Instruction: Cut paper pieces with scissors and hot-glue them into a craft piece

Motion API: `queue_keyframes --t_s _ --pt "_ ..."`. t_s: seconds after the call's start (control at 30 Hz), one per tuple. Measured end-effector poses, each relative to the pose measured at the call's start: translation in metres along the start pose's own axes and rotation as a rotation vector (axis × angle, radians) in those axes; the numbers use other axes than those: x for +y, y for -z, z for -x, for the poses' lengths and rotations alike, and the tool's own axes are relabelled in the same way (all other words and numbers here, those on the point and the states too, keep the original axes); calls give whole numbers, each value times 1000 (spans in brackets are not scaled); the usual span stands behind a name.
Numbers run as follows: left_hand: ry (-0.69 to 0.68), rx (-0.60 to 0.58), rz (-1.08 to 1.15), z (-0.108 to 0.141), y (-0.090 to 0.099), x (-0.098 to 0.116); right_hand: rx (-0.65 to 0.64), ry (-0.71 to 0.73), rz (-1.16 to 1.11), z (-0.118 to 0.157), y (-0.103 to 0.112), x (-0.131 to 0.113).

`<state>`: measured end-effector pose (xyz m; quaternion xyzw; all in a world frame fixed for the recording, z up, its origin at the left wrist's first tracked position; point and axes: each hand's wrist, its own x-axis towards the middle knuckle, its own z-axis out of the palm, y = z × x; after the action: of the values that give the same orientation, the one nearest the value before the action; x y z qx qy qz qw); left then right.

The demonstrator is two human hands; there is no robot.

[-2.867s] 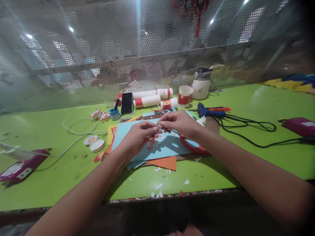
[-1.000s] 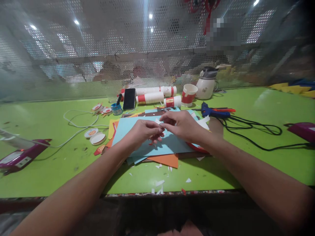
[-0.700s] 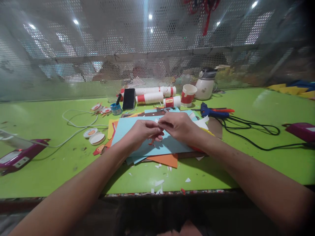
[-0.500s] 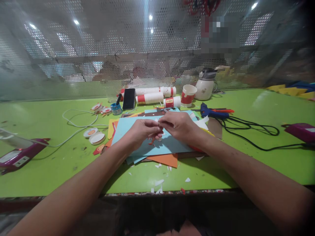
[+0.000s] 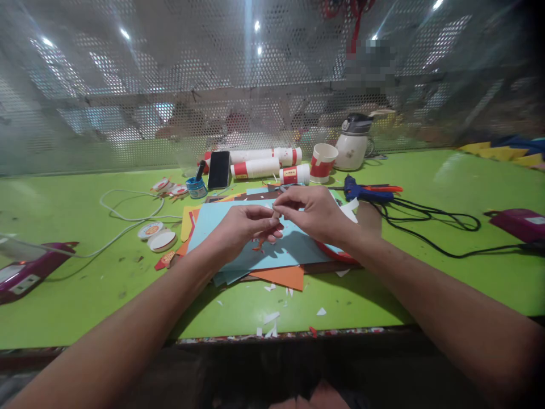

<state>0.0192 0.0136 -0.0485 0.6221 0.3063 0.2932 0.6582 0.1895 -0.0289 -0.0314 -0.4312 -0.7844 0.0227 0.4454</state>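
Note:
My left hand (image 5: 254,224) and my right hand (image 5: 304,209) meet above a light blue paper sheet (image 5: 230,253). Between their fingertips is a small pale piece (image 5: 276,214), mostly hidden by the fingers. The left thumb and index finger are pinched together, with the other fingers curled below. My right thumb and index finger pinch at the same spot. Small orange-red scraps (image 5: 258,245) show just under the left hand. Orange paper (image 5: 284,278) sticks out below the blue sheet.
White-and-red paper cups (image 5: 260,168), a phone (image 5: 219,169), a blue jar (image 5: 197,188) and a kettle (image 5: 351,149) stand behind. To the right are a blue glue gun (image 5: 370,194) with its black cable and a purple power strip (image 5: 519,226). Round lids (image 5: 162,240) lie left.
The view has shifted slightly. My hands stay together over the blue sheet, fingertips slightly moved, and the small pale piece between them shows a little more.

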Motion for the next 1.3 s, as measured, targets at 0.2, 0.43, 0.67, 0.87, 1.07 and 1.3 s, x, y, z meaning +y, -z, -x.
queue_keyframes --t_s 0.2,0.43,0.67,0.87,1.07,1.3 --pt "-34 41 37 1 -4 1 -1 9 17 0 0 -1" --pt "-7 46 52 0 -3 0 -43 44 25 1 -3 0" --pt "27 -38 183 2 -3 6 -14 -131 -155 -1 1 -1" --pt "137 -81 337 1 -1 9 -27 -326 -439 -5 3 3" --pt "92 -221 344 4 -1 7 -24 -393 -553 -6 9 -2" --pt "54 -202 304 7 -4 9 -53 -393 -613 -7 14 -5"
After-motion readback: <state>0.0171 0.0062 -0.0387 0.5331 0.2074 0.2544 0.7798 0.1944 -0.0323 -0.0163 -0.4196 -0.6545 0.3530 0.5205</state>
